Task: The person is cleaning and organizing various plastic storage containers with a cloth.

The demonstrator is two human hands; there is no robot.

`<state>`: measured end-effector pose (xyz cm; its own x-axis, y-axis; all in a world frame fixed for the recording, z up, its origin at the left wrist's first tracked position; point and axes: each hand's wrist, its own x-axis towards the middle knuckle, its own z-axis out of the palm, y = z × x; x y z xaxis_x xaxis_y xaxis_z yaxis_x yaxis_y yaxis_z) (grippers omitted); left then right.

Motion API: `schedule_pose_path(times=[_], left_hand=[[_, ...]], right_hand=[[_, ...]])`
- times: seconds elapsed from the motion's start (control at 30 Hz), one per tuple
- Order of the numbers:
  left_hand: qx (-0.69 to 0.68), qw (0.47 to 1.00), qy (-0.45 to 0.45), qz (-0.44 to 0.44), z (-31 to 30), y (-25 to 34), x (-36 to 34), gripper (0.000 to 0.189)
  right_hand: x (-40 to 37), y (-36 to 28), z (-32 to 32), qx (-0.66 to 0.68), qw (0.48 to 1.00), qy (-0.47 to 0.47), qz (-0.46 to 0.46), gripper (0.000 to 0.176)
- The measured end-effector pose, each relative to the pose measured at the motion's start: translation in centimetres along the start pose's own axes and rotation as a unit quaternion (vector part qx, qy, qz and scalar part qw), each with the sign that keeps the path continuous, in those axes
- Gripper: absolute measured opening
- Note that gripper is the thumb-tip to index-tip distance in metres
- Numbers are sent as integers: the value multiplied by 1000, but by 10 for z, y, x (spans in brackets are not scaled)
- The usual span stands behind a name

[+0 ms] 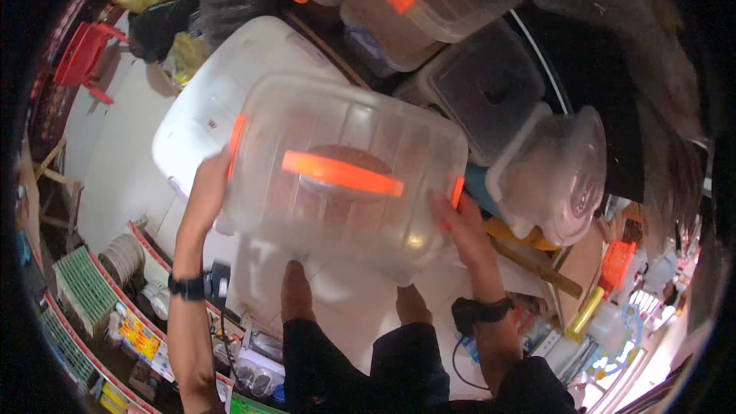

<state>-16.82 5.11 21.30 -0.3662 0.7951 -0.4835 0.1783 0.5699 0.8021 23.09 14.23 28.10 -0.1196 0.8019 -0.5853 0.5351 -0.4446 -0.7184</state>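
Note:
A clear plastic box (345, 119) with an orange handle strip across it and orange clips at its sides hangs between my two hands, above the floor. My left hand (211, 184) grips its left side near the orange clip. At the right side, my right hand (458, 218) holds the box by the other orange clip. Behind the box, on the left, lies a large white plastic container (211, 103), partly covered by it.
Clear boxes with orange clips (429, 0) are stacked at the top. A clear container (556, 172) stands at the right. A red stool (84, 57) is at the upper left. Shelves with green baskets (92, 284) line the lower left. My legs stand on the tiled floor (330, 284).

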Motion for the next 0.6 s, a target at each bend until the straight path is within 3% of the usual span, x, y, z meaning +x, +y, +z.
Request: schedule_pose_path(times=[0.03, 0.07, 0.1, 0.17, 0.2, 0.23, 0.3, 0.33, 0.37, 0.43, 0.5, 0.53, 0.57, 0.6], left_hand=[[-19, 1000, -11, -3, 2, -3, -25, 65], [22, 998, -28, -43, 4, -6, -49, 64], [-78, 993, -55, -76, 14, -2, -71, 61], [-124, 984, -116, -57, 24, -66, -101, 52], [-171, 971, -122, -115, 37, -107, -117, 47], [-190, 968, -164, -9, 48, -45, -134, 40], [-167, 973, -157, -27, 74, -51, -165, 33], [-93, 980, -174, 35, 82, -35, -164, 28], [-130, 965, -224, -42, 83, -8, -179, 30], [-145, 936, -263, 183, 109, 5, -171, 29], [-309, 895, -285, 151, 139, 24, -166, 27], [-358, 879, -304, 86, 159, 24, -163, 28], [-404, 856, -322, 20, 176, 26, -162, 28], [-404, 856, -322, 21, 184, 40, -159, 28]], right_hand=[[-2, -11, -11, 0, 1000, 8, 3, 39], [0, -25, -23, -103, 994, 22, 21, 40], [-1, -39, -34, -205, 977, 35, 41, 42], [-16, -72, -52, -240, 969, 61, 12, 42], [-18, -83, -59, -273, 958, 81, -23, 42], [-19, -85, -72, -276, 957, 83, -22, 42], [-21, -93, -108, -330, 938, 52, -89, 42], [-21, -98, -120, -335, 936, 54, -90, 42], [-20, -105, -129, -386, 909, 79, -135, 41], [-8, -112, -153, -435, 876, 104, -182, 41], [18, -108, -177, -406, 876, 138, -223, 41], [30, -113, -184, -407, 875, 138, -225, 41], [42, -120, -189, -469, 834, 172, -233, 41], [55, -125, -195, -528, 788, 204, -240, 41]])
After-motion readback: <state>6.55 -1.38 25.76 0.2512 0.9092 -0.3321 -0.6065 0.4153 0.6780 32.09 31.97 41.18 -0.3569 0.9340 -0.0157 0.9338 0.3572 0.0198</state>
